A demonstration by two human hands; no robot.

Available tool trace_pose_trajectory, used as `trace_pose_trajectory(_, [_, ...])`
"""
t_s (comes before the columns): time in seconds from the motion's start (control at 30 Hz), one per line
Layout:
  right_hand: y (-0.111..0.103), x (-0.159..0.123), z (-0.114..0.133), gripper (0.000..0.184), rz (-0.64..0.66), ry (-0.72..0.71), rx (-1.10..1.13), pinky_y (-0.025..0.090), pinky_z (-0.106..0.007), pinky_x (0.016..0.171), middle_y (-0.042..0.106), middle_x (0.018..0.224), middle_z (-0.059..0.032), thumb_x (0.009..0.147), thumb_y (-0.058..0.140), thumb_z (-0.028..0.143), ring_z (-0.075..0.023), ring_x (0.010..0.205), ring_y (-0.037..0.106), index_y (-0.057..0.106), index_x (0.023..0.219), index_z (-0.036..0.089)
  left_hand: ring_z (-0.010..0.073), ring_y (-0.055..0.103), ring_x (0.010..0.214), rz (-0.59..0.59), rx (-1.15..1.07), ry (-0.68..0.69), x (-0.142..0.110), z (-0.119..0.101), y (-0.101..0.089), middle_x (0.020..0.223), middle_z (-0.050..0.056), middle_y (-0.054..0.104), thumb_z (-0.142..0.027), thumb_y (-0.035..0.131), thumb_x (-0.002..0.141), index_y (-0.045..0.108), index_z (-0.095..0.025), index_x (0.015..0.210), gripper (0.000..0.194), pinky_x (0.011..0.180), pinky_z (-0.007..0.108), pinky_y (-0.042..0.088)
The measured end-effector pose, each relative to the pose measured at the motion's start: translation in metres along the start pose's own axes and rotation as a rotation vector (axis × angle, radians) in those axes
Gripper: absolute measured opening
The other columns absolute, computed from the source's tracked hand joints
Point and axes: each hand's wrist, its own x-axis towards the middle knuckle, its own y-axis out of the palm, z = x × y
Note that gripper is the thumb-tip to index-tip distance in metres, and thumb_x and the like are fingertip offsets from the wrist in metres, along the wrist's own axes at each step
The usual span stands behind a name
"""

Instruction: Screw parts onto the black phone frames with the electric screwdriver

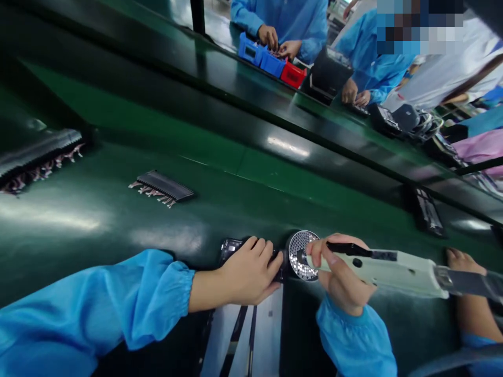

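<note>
My right hand (341, 272) is closed around a pale electric screwdriver (408, 272) with a black lever. The tool lies nearly level, and its front end is over a round metal dish (302, 255) with a dotted, shiny surface. Left of the dish, my left hand (249, 269) rests with bent fingers on a black plastic housing (231, 247), gripping its right end. Most of the housing is hidden under that hand. Below it lies a pale sheet (265, 330) with dark strips across it. The screwdriver's tip is hidden by my fingers.
A row of black parts with wires (163, 187) lies on the green bench (220, 199), with a longer row (43, 157) at far left. Another person's hand (466, 262) is at right. Across the bench, co-workers handle parts near blue bins (272, 64) and a red bin (293, 74).
</note>
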Motion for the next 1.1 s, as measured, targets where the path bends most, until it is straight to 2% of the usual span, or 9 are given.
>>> trace_pose_trajectory(0.17, [0.0061,-0.0008,-0.0101,0.029,0.052,-0.005,0.018,0.053,-0.034,0.058,0.056,0.065,0.0032,0.083,0.057,0.006,-0.0130,0.051,0.055,0.069,0.103,0.022,0.0393,0.064,0.103,-0.055,0.077,0.014,0.0004,-0.0007,-0.0032,0.117,0.026,0.064,-0.049,0.045,0.099,0.056,-0.006,0.132,0.056,0.086,0.051,0.047])
trace_pose_trajectory(0.4, [0.0035,-0.0031,-0.0080,0.030,0.071,0.032,0.005,0.052,-0.035,0.062,0.060,0.068,0.0018,0.083,0.057,0.005,-0.0140,0.055,0.057,0.069,0.105,0.022,0.0386,0.064,0.096,-0.088,0.102,0.020,-0.0001,-0.0023,-0.0015,0.110,0.023,0.066,-0.050,0.042,0.099,0.059,-0.005,0.129,0.056,0.081,0.049,0.047])
trace_pose_trajectory(0.9, [0.0064,-0.0027,-0.0076,0.030,0.096,0.027,-0.043,0.052,-0.036,0.062,0.060,0.066,0.0011,0.083,0.057,0.004,-0.0165,0.057,0.060,0.069,0.105,0.020,0.0372,0.064,0.092,-0.076,0.096,0.032,0.0024,-0.0011,-0.0038,0.108,0.024,0.066,-0.048,0.041,0.099,0.060,-0.004,0.129,0.056,0.078,0.048,0.046])
trace_pose_trajectory(1.1, [0.0086,-0.0023,-0.0088,0.024,0.107,0.039,0.001,0.052,-0.036,0.059,0.060,0.067,0.0012,0.082,0.061,0.005,-0.0154,0.053,0.056,0.070,0.098,0.021,0.0359,0.063,0.093,-0.059,0.090,0.030,0.0022,-0.0018,-0.0047,0.108,0.024,0.066,-0.047,0.042,0.099,0.060,-0.004,0.129,0.056,0.078,0.047,0.046])
